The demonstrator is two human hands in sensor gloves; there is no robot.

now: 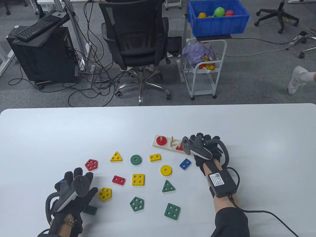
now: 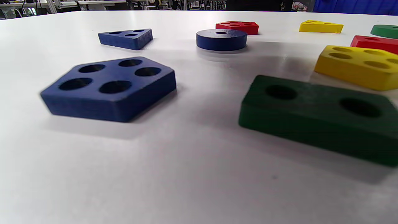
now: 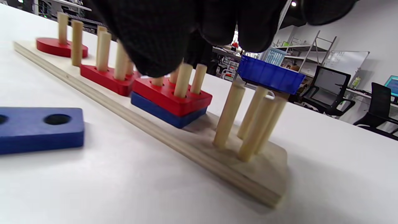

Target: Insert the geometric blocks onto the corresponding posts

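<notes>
While the right hand (image 3: 199,28) pinches a blue block (image 3: 270,77) atop the board's end posts (image 3: 248,121), it sits level, directly above them. Whether the left hand (image 1: 71,192), resting among loose blocks well apart, holds anything cannot be told.

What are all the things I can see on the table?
Peg board: one, wooden, right of centre.
Disc: one, red, on the single post.
Rectangle: one, red, on two posts.
Triangles: two, red over blue, on three posts.
Blue block: one, blue, held above four posts.
Loose blocks: five yellow, five green, four blue, two red, spread over table.
Left hand: one, black glove, over green rectangle.
Right hand: one, black glove, holding blue block.
</notes>
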